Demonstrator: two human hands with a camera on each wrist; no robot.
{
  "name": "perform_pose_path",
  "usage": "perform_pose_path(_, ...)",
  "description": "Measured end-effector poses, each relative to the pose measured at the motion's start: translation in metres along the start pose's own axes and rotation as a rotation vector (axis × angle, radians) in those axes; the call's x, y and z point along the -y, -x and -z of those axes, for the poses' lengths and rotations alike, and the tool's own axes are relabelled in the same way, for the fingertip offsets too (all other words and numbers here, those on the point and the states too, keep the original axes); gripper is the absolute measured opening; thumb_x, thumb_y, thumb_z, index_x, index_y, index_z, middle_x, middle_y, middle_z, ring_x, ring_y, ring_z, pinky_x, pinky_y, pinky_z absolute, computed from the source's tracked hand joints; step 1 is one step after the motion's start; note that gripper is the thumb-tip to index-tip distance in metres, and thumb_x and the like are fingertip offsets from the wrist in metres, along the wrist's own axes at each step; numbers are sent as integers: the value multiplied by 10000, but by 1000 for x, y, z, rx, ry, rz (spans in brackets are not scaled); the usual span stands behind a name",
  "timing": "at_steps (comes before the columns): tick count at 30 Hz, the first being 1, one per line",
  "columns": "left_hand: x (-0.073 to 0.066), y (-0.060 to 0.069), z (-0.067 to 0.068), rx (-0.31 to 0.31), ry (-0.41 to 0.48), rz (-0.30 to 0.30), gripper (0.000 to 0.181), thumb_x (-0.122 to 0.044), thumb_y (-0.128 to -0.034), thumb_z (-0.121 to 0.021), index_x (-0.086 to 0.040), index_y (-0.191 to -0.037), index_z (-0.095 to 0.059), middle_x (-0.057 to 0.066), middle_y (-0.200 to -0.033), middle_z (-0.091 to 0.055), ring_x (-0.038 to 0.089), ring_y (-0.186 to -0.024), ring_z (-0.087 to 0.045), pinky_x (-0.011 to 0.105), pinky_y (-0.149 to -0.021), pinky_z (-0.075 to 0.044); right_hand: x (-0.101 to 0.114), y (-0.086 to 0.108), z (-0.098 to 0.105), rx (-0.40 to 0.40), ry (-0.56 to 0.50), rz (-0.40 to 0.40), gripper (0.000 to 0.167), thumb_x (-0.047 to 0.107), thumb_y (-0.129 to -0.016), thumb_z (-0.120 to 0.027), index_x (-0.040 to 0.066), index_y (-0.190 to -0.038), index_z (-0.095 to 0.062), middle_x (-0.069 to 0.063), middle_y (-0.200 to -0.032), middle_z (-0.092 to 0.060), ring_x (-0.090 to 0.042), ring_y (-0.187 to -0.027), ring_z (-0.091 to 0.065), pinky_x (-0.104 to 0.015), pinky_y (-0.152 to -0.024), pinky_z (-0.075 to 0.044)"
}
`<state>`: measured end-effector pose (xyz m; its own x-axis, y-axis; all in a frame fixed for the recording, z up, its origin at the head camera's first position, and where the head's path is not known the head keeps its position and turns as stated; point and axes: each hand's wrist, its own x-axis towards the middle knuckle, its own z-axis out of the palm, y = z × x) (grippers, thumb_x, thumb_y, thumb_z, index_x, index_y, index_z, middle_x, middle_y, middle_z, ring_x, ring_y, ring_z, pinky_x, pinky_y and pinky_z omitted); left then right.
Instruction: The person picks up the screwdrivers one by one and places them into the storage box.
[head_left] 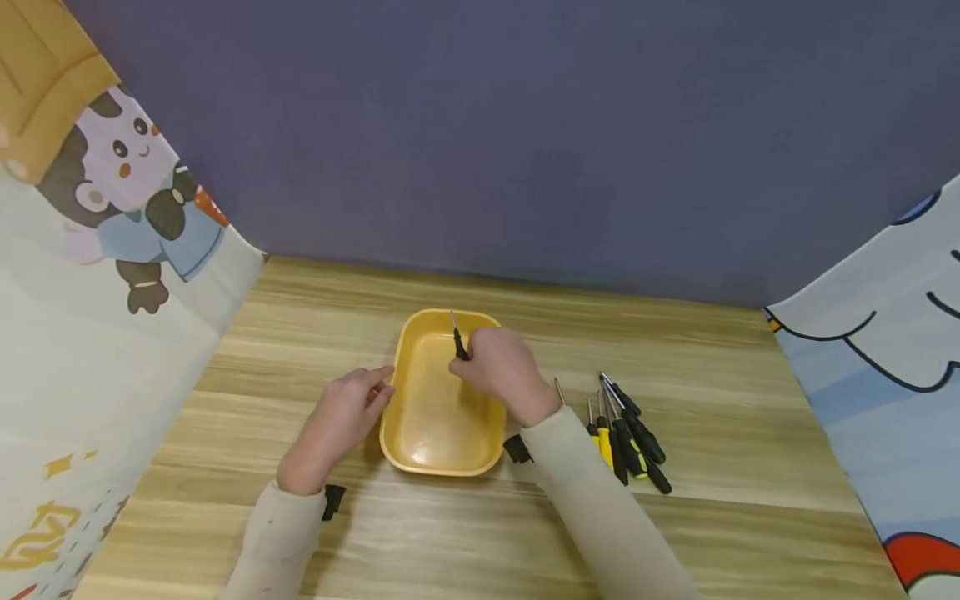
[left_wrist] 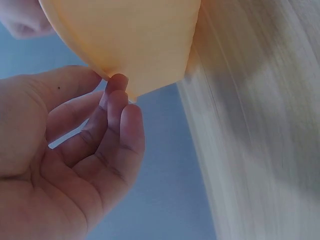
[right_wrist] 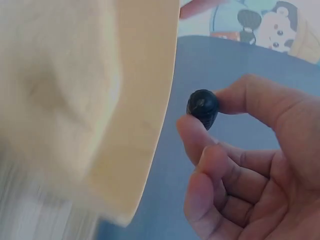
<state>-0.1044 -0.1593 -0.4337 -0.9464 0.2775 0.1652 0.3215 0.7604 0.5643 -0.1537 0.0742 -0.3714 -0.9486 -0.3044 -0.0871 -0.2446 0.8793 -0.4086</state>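
Observation:
A yellow rectangular tray (head_left: 444, 417) lies on the wooden table, with nothing seen inside it. Over its upper right part the right hand (head_left: 501, 367) pinches a small black-handled screwdriver (head_left: 459, 343), its thin shaft pointing away. The right wrist view shows the handle's round end (right_wrist: 203, 104) between thumb and forefinger of the right hand (right_wrist: 250, 150). At the tray's left rim is the left hand (head_left: 343, 417); in the left wrist view the thumb and fingertips of the left hand (left_wrist: 75, 150) pinch the rim (left_wrist: 85, 57).
Several screwdrivers (head_left: 633, 442) with black and yellow handles lie in a group right of the tray, partly behind the right sleeve (head_left: 592, 492). A dark blue surface (head_left: 495, 150) stands behind the wooden table (head_left: 727, 400), and printed panels flank it.

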Motion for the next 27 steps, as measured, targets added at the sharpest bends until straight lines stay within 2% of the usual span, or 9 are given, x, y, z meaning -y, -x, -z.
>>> perform_pose_path(6,5,8,6,-8,-14,-11,329,-53,-953,-681,69,-1256,-649,77,-874,-665,162,-738,-617,286,-623,-541,30,-15,-15,97,-53,-16,385,283,-873,-693,148,-545,-542,85,-440,-386,-69,-396,-354,-223,-387,-284)
perform_pose_path(10,7,10,7,-4,-31,-46,323,-64,-959,-675,67,-1253,-653,66,-860,-653,148,-716,-596,280,-608,-526,38,-19,-28,166,-61,-73,332,297,-877,-729,118,-616,-627,48,-481,-482,-90,-418,-419,-234,-406,-332)
perform_pose_path(13,8,11,6,-1,-27,-66,321,-65,-960,-675,67,-1252,-654,67,-856,-649,143,-709,-591,271,-600,-520,40,-20,-38,202,-41,-104,323,310,-877,-741,110,-645,-640,17,-529,-524,-117,-451,-464,-256,-437,-371)
perform_pose_path(18,8,11,6,-15,-24,-56,314,-42,-944,-690,66,-1238,-664,70,-839,-648,137,-696,-584,268,-592,-513,39,-23,-50,242,-51,-120,311,308,-879,-744,111,-661,-643,2,-565,-574,-132,-467,-505,-259,-458,-405)
perform_pose_path(23,8,10,6,-9,-20,-63,315,-44,-950,-681,69,-1244,-659,63,-828,-638,126,-682,-564,263,-583,-501,38,-28,-61,260,-71,-150,338,296,-897,-737,118,-636,-617,16,-511,-519,-116,-429,-478,-243,-423,-377)
perform_pose_path(27,9,10,4,-7,-18,-63,319,-46,-949,-684,68,-1246,-658,61,-832,-643,127,-691,-571,260,-591,-503,37,-29,-67,274,-69,-138,357,282,-920,-696,122,-611,-613,25,-469,-495,-107,-402,-465,-235,-404,-361)
